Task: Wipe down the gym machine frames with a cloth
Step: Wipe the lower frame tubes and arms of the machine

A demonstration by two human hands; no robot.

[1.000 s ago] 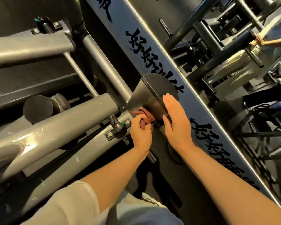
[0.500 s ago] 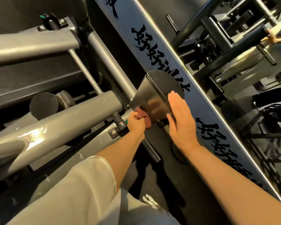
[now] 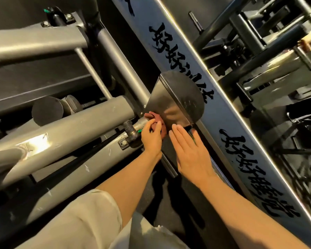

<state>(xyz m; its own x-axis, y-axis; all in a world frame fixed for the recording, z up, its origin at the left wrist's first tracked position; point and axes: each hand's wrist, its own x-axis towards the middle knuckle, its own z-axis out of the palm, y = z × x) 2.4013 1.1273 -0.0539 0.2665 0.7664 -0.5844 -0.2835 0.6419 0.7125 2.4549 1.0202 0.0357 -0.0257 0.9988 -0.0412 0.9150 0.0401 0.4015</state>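
Observation:
A reddish-brown cloth is bunched against the foot of a shiny metal plate where the grey machine frame tubes meet. My left hand grips the cloth and presses it to the plate's lower left corner. Just right of it, my right hand hovers flat with straight fingers, below the plate's lower edge and apart from the cloth. A rounded dark plate joins the shiny one at a ridge.
A long grey beam with black brush lettering runs diagonally on the right. A threaded bolt and bracket sit left of my left hand. A black round end cap and more dark gym equipment surround the spot.
My right hand came off the plate's edge and drew back down toward me. My left hand pushed the cloth up and left along the plate's base.

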